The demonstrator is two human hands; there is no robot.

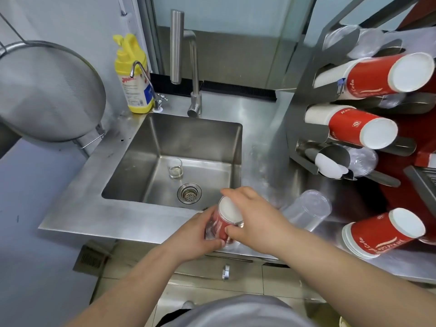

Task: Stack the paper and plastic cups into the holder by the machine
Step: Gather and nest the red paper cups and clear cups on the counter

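Observation:
Both hands grip a stack of red paper cups [224,219] wrapped in clear plastic, held over the counter's front edge. My left hand [195,234] holds its side from the left. My right hand [254,220] clasps its white bottom end from the right. A steel cup holder [309,95] stands at the right, with red paper cup stacks [368,79] [354,126] and clear plastic cups [361,161] in its tubes. A clear plastic cup stack [306,211] and another red paper cup stack [382,234] lie on the counter at the right.
A steel sink [141,147] with a small glass [175,168] and a drain lies ahead. Behind it stand a tall faucet [194,74], a small tap and a yellow soap bottle [132,74]. A large mesh strainer [47,90] hangs at the left.

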